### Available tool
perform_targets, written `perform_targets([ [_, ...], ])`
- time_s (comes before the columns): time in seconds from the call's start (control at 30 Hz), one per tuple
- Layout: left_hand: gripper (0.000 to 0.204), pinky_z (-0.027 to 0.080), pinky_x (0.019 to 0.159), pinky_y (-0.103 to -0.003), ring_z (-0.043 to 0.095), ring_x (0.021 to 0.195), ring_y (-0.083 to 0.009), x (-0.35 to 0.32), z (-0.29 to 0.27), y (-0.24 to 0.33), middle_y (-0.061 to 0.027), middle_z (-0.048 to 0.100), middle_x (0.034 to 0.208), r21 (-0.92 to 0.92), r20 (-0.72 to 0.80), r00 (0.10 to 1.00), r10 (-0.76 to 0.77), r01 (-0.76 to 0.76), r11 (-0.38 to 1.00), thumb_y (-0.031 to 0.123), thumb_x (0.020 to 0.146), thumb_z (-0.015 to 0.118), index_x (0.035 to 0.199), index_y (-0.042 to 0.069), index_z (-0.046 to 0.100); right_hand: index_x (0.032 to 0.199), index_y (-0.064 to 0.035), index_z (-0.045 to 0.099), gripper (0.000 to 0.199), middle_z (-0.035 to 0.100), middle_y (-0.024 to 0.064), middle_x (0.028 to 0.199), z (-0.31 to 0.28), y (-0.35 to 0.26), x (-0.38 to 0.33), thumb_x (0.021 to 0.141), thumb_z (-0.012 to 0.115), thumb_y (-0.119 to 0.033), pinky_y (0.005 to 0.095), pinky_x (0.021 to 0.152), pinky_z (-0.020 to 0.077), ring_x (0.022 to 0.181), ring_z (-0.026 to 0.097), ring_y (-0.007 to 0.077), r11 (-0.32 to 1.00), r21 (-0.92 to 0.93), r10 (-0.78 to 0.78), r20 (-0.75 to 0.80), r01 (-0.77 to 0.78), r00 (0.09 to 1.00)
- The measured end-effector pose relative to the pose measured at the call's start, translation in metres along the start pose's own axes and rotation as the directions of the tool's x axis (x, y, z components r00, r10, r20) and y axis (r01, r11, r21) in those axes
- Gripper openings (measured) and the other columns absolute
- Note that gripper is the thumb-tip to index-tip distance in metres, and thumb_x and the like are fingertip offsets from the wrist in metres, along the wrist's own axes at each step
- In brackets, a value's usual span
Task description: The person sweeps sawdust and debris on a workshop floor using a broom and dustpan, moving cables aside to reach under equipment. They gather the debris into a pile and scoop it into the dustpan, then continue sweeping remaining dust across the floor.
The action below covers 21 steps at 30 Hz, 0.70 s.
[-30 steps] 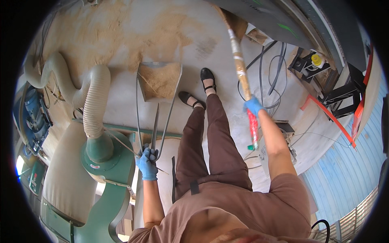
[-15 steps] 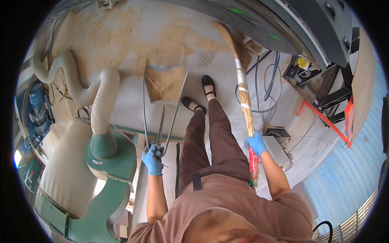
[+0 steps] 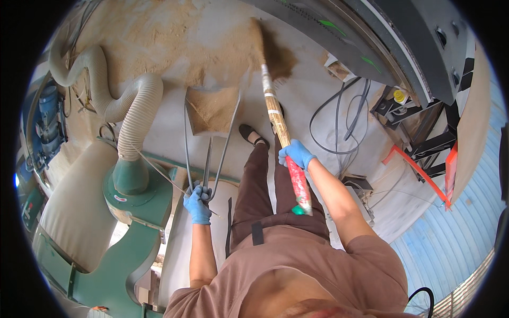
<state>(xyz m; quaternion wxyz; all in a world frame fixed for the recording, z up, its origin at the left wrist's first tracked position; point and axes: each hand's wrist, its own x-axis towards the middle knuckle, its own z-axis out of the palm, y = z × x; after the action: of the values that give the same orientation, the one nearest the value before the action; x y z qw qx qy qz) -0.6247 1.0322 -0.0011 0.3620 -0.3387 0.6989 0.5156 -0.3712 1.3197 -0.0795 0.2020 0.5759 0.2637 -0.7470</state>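
Observation:
My left hand (image 3: 198, 204), in a blue glove, is closed around the metal rods of a long-handled dustpan (image 3: 212, 130). The pan lies on the floor ahead with a heap of sawdust (image 3: 209, 108) in it. In my right hand (image 3: 297, 154), also gloved in blue, is a broom (image 3: 277, 119) with a wooden handle, wrapped in white bands and red material at its near end. Its brown bristles (image 3: 256, 40) reach the floor beyond the pan, among scattered sawdust.
A green dust collector (image 3: 135, 185) with a ribbed hose (image 3: 139, 114) stands at the left. A large dark machine (image 3: 366, 42) fills the far right. Black cables (image 3: 336, 114) lie on the floor at right, near an orange-red bracket (image 3: 419, 159). More sawdust (image 3: 143, 42) covers the far floor.
My right hand has moved left and away from me with the broom, whose bristles have swung left toward the dustpan side. My left hand keeps its hold on the dustpan.

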Motion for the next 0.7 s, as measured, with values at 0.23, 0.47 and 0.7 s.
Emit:
perform_targets([
  [0.23, 0.02, 0.06, 0.063, -0.039, 0.055, 0.047, -0.0136, -0.001, -0.017, 0.001, -0.0073, 0.062, 0.067, -0.001, -0.092, 0.996, -0.009, 0.009, 1.0, -0.003, 0.089, 0.057, 0.108, -0.002, 0.063, 0.103, 0.0072, 0.056, 0.026, 0.066, 0.0168, 0.074, 0.006, -0.029, -0.066, 0.079, 0.063, -0.001, 0.0354, 0.051, 0.0547, 0.061, 0.068, 0.0244, 0.977, -0.212, -0.082, -0.256, 0.027, 0.963],
  [0.47, 0.018, 0.06, 0.06, -0.038, 0.058, 0.049, -0.0163, -0.005, -0.042, -0.007, -0.0089, 0.063, 0.067, -0.098, -0.138, 0.989, -0.057, 0.044, 0.994, -0.003, 0.089, 0.058, 0.106, -0.001, 0.063, 0.087, 0.0089, 0.062, 0.019, 0.068, 0.0209, 0.073, 0.014, -0.11, 0.053, 0.079, 0.062, -0.008, 0.0415, 0.058, 0.0564, 0.062, 0.069, 0.031, 0.951, -0.309, -0.127, -0.31, 0.026, 0.942],
  [0.7, 0.018, 0.059, 0.06, -0.038, 0.059, 0.052, -0.0172, -0.004, -0.057, -0.025, -0.0102, 0.063, 0.068, -0.154, -0.15, 0.986, -0.072, 0.049, 0.987, -0.003, 0.088, 0.058, 0.106, -0.002, 0.062, 0.085, 0.0057, 0.064, 0.011, 0.067, 0.0158, 0.074, 0.071, -0.097, 0.072, 0.08, 0.06, -0.002, 0.0376, 0.057, 0.0542, 0.058, 0.064, 0.0264, 0.999, -0.031, -0.008, 0.048, 0.01, 0.999],
])
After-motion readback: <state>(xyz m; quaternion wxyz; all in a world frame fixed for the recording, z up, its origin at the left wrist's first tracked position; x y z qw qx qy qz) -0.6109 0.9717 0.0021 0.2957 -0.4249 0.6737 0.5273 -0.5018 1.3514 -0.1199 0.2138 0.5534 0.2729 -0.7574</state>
